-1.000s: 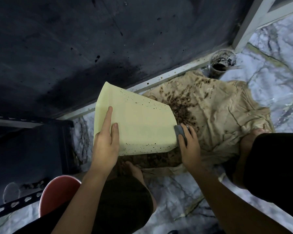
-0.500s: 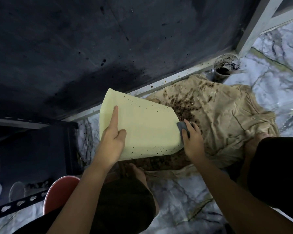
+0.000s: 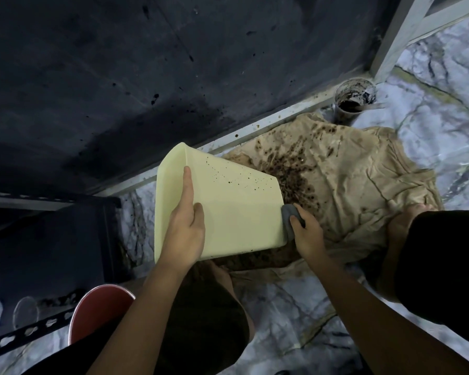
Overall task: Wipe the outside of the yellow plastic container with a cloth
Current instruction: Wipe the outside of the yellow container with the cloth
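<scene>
Yellow plastic container (image 3: pixel 236 212) tipped on its side over the marble floor (image 3: pixel 295 301), near the floor's edge where it meets the dark wall (image 3: pixel 146 77), its lower right end over a stained tan sheet (image 3: pixel 349 185); upper face speckled with dark spots toward its far side; left hand (image 3: pixel 184 231) lies on the container's near left part, index finger extended up along the face, thumb alongside, the remaining fingers out of sight past the left edge, so cannot tell whether it grips; right hand (image 3: pixel 306 234) curled round a grey cloth (image 3: pixel 289 217), pressing it against the container's right edge; tan sheet spread and rumpled across the floor, brown splatter heaviest just beside the container; small soiled cup (image 3: pixel 354 100) stands at the floor's far edge by a pale frame post (image 3: pixel 395 36); red round stool (image 3: pixel 98 312) at near left, beside a dark perforated metal rack (image 3: pixel 38 328); person's bare foot (image 3: pixel 406 220) rests on the sheet at right.
</scene>
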